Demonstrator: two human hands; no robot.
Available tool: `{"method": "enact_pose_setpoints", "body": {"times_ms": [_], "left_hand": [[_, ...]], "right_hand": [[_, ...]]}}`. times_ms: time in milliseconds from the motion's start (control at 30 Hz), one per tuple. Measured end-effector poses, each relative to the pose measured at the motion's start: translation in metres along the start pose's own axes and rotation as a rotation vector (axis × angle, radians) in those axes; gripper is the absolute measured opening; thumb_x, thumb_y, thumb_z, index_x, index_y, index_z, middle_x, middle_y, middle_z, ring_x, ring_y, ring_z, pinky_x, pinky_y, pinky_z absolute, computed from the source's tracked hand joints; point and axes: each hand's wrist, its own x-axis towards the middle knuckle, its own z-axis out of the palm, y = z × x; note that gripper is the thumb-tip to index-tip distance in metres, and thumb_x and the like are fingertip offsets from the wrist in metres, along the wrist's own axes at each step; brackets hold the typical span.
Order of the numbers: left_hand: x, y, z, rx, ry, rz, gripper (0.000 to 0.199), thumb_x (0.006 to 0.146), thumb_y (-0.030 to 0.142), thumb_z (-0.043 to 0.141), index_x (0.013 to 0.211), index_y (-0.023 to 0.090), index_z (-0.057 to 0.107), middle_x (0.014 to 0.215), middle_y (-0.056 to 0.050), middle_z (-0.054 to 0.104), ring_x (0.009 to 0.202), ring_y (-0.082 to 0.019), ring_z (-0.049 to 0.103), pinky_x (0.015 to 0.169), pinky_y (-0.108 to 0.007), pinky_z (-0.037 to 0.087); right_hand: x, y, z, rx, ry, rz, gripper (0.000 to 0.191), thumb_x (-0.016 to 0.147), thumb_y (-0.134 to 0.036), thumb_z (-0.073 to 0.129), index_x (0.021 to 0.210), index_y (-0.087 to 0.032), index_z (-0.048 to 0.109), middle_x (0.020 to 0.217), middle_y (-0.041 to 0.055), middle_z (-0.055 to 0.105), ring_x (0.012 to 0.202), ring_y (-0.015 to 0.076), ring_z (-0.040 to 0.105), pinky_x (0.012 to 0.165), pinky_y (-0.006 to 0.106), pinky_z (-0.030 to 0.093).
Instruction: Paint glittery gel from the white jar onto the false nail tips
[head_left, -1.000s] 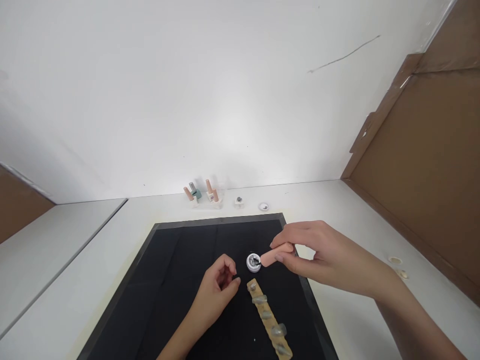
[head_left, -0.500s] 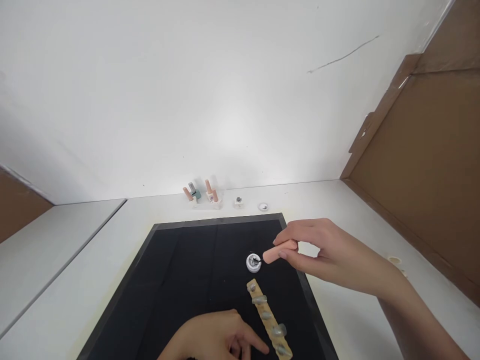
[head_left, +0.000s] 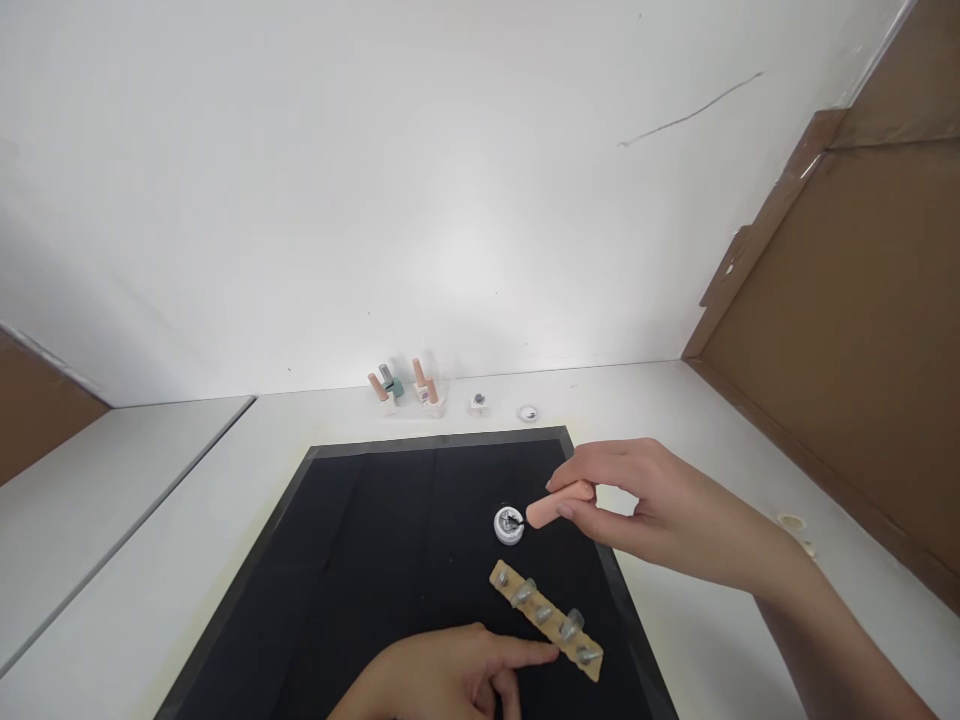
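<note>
The right hand (head_left: 645,500) held a peach-coloured handle (head_left: 553,506), its thumb and fingers clamped on both sides of it. The handle sloped down to the left, and a thin dark brush tip (head_left: 519,522) reached from its lower end into a small white jar (head_left: 509,541) with silvery contents. Whether the bristles touched those contents was too small to tell. The jar stood on a black mat (head_left: 382,540), towards its right side.

Nearer the wearer, a tan strip (head_left: 556,628) lay slantwise on the mat, its far end to the left and just short of the jar. It carried 5 translucent greyish nail tips (head_left: 571,625) in a row. The left hand (head_left: 465,665) was low over the mat, its index finger stretched out to the strip's near left edge, apparently touching it; the other visible fingers were curled, apart from the index, and the thumb could not be made out.

The mat lay on a white worktop (head_left: 637,400). Behind it, close to a white wall (head_left: 465,200), were 4 small bottles (head_left: 387,404), 3 with peach caps and 1 with a grey cap. To their right came a small clear block (head_left: 478,408), then a round pale lid (head_left: 519,414).
</note>
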Motion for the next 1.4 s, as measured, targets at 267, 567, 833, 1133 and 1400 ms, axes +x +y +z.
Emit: {"method": "enact_pose_setpoints", "body": {"times_ms": [267, 567, 833, 1133, 1400], "left_hand": [[0.002, 0.005, 0.015, 0.039, 0.153, 0.028, 0.068, 0.072, 0.028, 0.065, 0.136, 0.033, 0.042, 0.085, 0.0, 0.07, 0.047, -0.006, 0.047, 0.045, -0.014, 0.038], [0.002, 0.017, 0.022, 0.141, 0.216, 0.055, 0.052, 0.08, 0.036, 0.057, 0.131, 0.031, 0.05, 0.076, 0.001, 0.068, 0.047, -0.009, 0.044, 0.047, -0.018, 0.038], [0.014, 0.024, 0.029, 0.221, 0.245, -0.044, 0.06, 0.077, 0.027, 0.056, 0.135, 0.032, 0.045, 0.068, 0.0, 0.065, 0.048, -0.012, 0.047, 0.047, -0.02, 0.036], [0.044, -0.003, 0.053, 0.477, 0.465, -0.117, 0.052, 0.079, 0.028, 0.053, 0.131, 0.031, 0.051, 0.06, -0.005, 0.07, 0.048, -0.019, 0.058, 0.043, -0.023, 0.032], [0.054, -0.017, 0.077, 0.815, 0.747, 0.003, 0.048, 0.079, 0.019, 0.052, 0.126, 0.031, 0.055, 0.059, -0.001, 0.071, 0.041, -0.016, 0.061, 0.036, -0.021, 0.024]], "right_hand": [[0.001, 0.0, 0.0, 0.014, -0.016, -0.003, 0.019, 0.09, -0.019, 0.046, 0.083, -0.022, 0.064, 0.088, -0.0023, 0.072, 0.07, 0.0127, 0.062, 0.055, 0.025, 0.044], [0.002, -0.001, 0.002, 0.008, -0.014, 0.004, 0.02, 0.09, -0.021, 0.046, 0.076, -0.021, 0.061, 0.088, -0.0007, 0.073, 0.067, 0.0133, 0.061, 0.052, 0.025, 0.042], [0.002, 0.0, 0.003, 0.011, -0.027, 0.0, 0.021, 0.091, -0.021, 0.045, 0.076, -0.021, 0.059, 0.088, -0.0037, 0.072, 0.07, 0.0117, 0.061, 0.054, 0.024, 0.041], [0.0, 0.0, 0.002, 0.022, -0.024, -0.009, 0.019, 0.09, -0.021, 0.046, 0.073, -0.02, 0.054, 0.087, -0.0063, 0.071, 0.066, 0.0091, 0.058, 0.054, 0.022, 0.04], [0.0, -0.001, 0.002, 0.019, -0.023, -0.031, 0.021, 0.089, -0.02, 0.046, 0.069, -0.02, 0.05, 0.087, -0.005, 0.072, 0.065, 0.0099, 0.057, 0.053, 0.022, 0.039]]}}
